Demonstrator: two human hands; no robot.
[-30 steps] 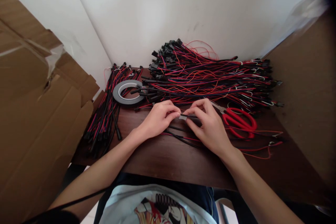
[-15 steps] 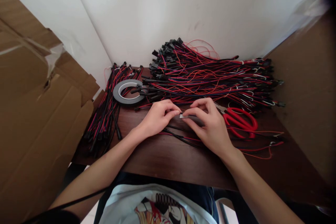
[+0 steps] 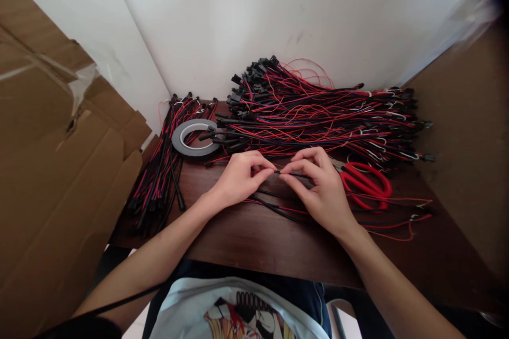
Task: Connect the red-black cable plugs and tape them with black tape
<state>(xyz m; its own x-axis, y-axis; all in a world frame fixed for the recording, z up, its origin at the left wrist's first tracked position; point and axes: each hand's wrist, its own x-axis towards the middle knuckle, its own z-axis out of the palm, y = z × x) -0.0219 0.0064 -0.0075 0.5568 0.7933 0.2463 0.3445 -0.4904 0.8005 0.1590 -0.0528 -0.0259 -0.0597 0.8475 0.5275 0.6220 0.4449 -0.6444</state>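
Thin black cable at centre of frame, lying left to right just above the dark table. Pinched by left hand at its left end, fingertips pressed together; pinched by right hand just beside. Both equally near. Red scissors right; tape roll upper left; wire pile behind.

A thin black cable was held level just above the dark brown desk, pinched between the fingertips of the left hand and the right hand. It was stretched straight between them, with its red and black wires trailed across the desk below.
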